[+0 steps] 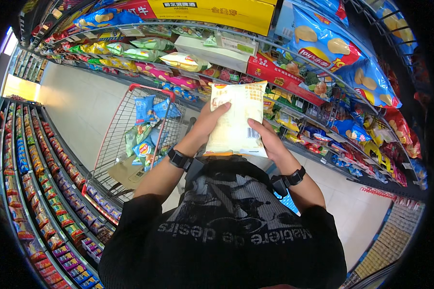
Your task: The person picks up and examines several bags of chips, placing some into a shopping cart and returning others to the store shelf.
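Observation:
A pale yellow snack bag [237, 123] with printing and a barcode is held upright in front of my chest. My left hand [214, 118] grips its left side, the thumb lying on the printed face. On the opposite side my right hand [266, 134] holds the lower right edge, its thumb near the barcode. The fingers behind the bag are hidden. To the left stands a wire shopping cart [106, 144] with a red rim. Blue bags [144, 108], a green chip bag [135, 135] and a brown cardboard piece [124, 173] lie in it.
Wire shelves of chip bags [329, 47] run along the front and right. A yellow carton [217, 14] and a white box [211, 50] stand on them. Curved-looking racks of packaged snacks [39, 188] line the left. Pale floor tiles [68, 86] show beyond the cart.

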### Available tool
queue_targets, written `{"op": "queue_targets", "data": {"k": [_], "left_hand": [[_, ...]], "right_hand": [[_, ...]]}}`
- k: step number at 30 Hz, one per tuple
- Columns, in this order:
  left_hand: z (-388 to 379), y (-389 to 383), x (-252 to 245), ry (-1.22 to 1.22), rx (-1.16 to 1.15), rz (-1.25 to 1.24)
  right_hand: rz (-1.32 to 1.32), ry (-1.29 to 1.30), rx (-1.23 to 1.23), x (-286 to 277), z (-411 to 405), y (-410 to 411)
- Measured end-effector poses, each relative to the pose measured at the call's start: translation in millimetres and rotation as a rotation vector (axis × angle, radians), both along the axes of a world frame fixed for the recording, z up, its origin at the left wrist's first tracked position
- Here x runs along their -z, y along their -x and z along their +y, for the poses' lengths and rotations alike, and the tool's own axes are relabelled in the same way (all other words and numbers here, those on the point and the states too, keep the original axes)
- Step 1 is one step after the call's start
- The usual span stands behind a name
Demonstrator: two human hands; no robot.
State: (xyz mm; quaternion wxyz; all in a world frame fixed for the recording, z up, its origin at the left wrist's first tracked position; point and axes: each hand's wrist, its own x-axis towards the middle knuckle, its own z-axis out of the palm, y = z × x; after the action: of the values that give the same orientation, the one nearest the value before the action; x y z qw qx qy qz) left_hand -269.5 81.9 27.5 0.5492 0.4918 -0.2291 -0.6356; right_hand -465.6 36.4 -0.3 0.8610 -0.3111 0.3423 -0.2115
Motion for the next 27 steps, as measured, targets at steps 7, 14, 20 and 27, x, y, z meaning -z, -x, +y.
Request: {"op": "queue_targets", "data": {"k": [7, 14, 20, 27], "left_hand": [[-2, 4, 7, -0.003, -0.089, -0.089], [6, -5, 1, 0.164, 0.222, -0.736], [-8, 4, 6, 0.440, -0.136, -0.942], [-4, -18, 12, 0.191, 0.076, -0.712]], "right_hand": [[-0.012, 0.046, 0.057, -10, -2, -1], [0.079, 0.374, 0.179, -1, -16, 0], [-0.161, 0.521, -0.046, -4, -5, -5], [0.199, 0.519, 0.229, 17, -33, 9]]}}
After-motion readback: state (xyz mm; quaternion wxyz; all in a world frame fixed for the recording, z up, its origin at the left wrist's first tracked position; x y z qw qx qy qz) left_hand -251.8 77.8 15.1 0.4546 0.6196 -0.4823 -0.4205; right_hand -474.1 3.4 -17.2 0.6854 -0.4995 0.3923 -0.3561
